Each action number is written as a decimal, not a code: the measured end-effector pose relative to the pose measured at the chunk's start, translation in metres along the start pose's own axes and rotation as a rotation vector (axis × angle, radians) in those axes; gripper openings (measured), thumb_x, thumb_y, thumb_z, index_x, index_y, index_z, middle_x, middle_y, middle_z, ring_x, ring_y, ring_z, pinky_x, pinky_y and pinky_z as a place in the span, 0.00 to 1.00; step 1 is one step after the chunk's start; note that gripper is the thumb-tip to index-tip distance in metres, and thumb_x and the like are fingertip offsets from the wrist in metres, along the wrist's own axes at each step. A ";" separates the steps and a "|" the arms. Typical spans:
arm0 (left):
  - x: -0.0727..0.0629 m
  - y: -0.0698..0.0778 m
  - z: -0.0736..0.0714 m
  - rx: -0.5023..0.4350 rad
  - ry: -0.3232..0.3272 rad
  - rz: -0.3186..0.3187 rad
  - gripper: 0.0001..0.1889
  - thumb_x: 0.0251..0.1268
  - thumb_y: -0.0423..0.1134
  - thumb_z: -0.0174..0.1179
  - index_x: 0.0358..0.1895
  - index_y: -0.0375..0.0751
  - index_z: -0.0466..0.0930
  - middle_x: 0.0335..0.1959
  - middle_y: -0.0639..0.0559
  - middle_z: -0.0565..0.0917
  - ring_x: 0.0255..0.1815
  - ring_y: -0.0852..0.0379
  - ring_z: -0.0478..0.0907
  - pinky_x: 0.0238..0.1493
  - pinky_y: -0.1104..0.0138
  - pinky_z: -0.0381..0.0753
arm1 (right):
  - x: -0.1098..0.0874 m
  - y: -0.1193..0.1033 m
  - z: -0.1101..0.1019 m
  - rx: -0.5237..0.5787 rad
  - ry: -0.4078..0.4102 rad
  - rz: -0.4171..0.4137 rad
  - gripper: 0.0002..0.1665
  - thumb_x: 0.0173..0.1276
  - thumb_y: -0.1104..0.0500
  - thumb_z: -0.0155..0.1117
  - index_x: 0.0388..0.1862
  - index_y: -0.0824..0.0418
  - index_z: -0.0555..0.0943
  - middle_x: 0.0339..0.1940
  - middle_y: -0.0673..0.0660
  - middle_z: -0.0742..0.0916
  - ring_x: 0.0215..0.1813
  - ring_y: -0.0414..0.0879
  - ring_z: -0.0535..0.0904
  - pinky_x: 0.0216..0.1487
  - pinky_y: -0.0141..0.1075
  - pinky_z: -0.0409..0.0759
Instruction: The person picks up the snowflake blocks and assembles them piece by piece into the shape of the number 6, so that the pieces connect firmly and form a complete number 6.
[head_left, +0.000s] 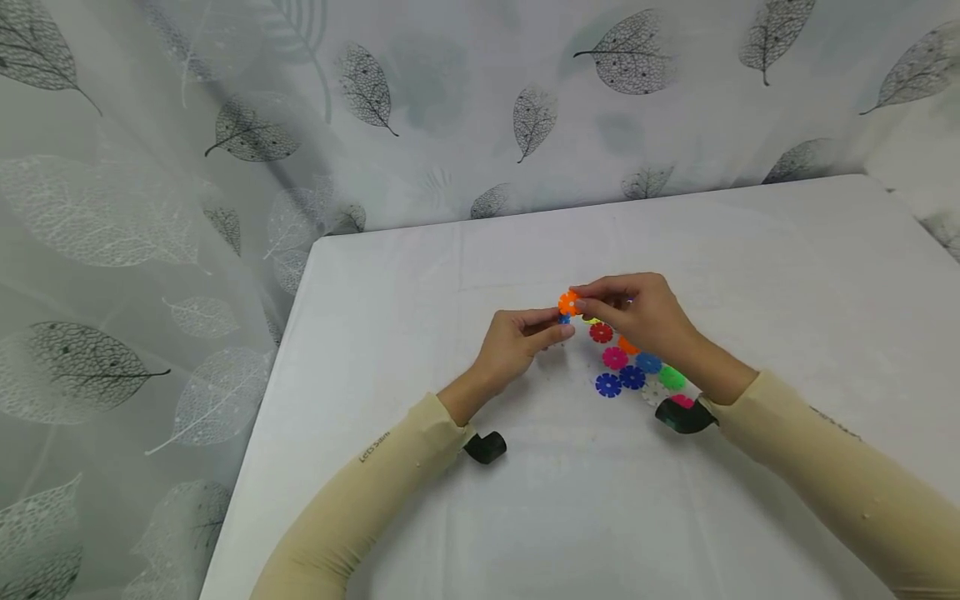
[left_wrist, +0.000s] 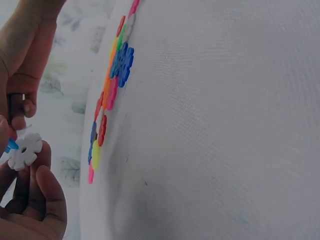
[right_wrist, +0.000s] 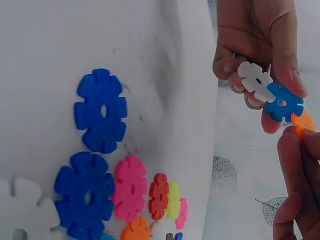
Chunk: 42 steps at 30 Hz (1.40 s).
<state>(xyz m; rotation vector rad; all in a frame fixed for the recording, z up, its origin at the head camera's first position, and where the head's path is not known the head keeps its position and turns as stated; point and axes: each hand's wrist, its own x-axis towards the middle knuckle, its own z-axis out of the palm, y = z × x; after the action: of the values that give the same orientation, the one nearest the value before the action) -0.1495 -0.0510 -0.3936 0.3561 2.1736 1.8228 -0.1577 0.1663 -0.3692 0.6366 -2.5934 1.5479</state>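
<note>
Over the white table my left hand (head_left: 510, 346) pinches a blue notched interlocking disc (right_wrist: 285, 102) between thumb and fingers. A white interlocking disc (right_wrist: 254, 82) joins the blue one at its edge and lies against the fingers. My right hand (head_left: 637, 312) pinches an orange interlocking disc (head_left: 567, 302) by its rim. That orange disc meets the blue disc's edge in the right wrist view; whether their slots are engaged I cannot tell. In the left wrist view the white disc shows best, and the fingers hide most of the blue one.
Several loose discs lie below and beside the right hand, among them dark blue (head_left: 608, 384), pink (head_left: 615, 358), red (head_left: 601, 332) and green (head_left: 672, 377) ones. A white cloth covers the table (head_left: 420, 317). Leaf-patterned curtains (head_left: 465, 100) hang behind and at the left.
</note>
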 end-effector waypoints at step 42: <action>0.001 0.008 -0.009 -0.088 0.097 -0.151 0.25 0.73 0.45 0.63 0.71 0.49 0.74 0.45 0.58 0.89 0.48 0.57 0.83 0.50 0.55 0.81 | 0.003 0.019 -0.031 0.070 0.369 0.199 0.34 0.82 0.46 0.48 0.82 0.48 0.57 0.73 0.59 0.72 0.57 0.44 0.82 0.48 0.25 0.77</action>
<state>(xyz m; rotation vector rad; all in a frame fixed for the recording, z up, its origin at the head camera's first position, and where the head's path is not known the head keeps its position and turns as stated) -0.1539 -0.0573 -0.3841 0.0827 2.1101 1.8795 -0.1725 0.1997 -0.3690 0.0815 -2.3879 1.6314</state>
